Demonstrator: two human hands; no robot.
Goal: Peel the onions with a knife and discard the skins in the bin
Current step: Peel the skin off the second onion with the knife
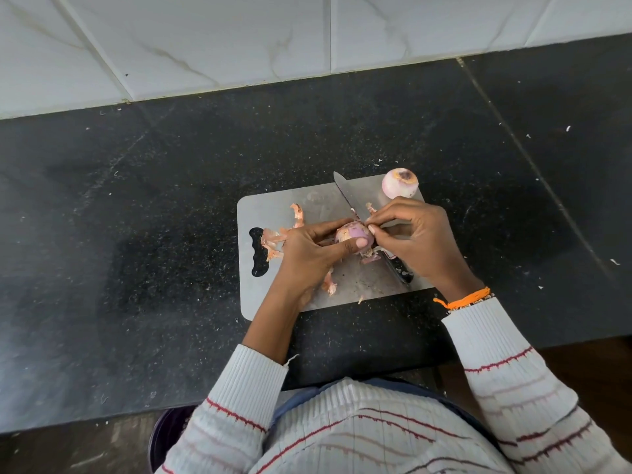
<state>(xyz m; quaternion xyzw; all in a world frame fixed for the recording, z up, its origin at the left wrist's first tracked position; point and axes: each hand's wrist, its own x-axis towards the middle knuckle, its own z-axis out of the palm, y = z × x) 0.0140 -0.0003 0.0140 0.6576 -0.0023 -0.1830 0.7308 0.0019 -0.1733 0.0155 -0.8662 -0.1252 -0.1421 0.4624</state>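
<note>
- A partly peeled purple onion (352,234) is held just above the middle of a grey cutting board (273,206), which lies flat on the black speckled desk (154,200).
- The onion is gripped by the left hand (307,251): the fingers are curled round its far side and the thumb is pressed against its near side.
- The grip of the right hand (417,241) is closed in a pinch, with thumb and forefinger brought together at the onion's right edge on a thin strip of skin; the other fingers are curled loosely behind.
- A knife (349,196) is laid diagonally on the board, unheld; its blade points toward the far edge, and its dark handle is seen beneath the right hand at the board's near right part.
- A second onion (400,183), already peeled, is set on the far right corner of the board, apart from the hands.
- Loose onion skins (273,241) are scattered on the board to the left of the left hand, near the board's handle slot, and further scraps are seen at the near edge.
- A round dark bin (167,436) is partly seen below the desk's front edge, to the person's left, largely hidden by the striped sleeve.
- An orange thread band (465,299) is worn on the right wrist.
- White marble-patterned wall tiles (239,39) are seen behind the desk.
</note>
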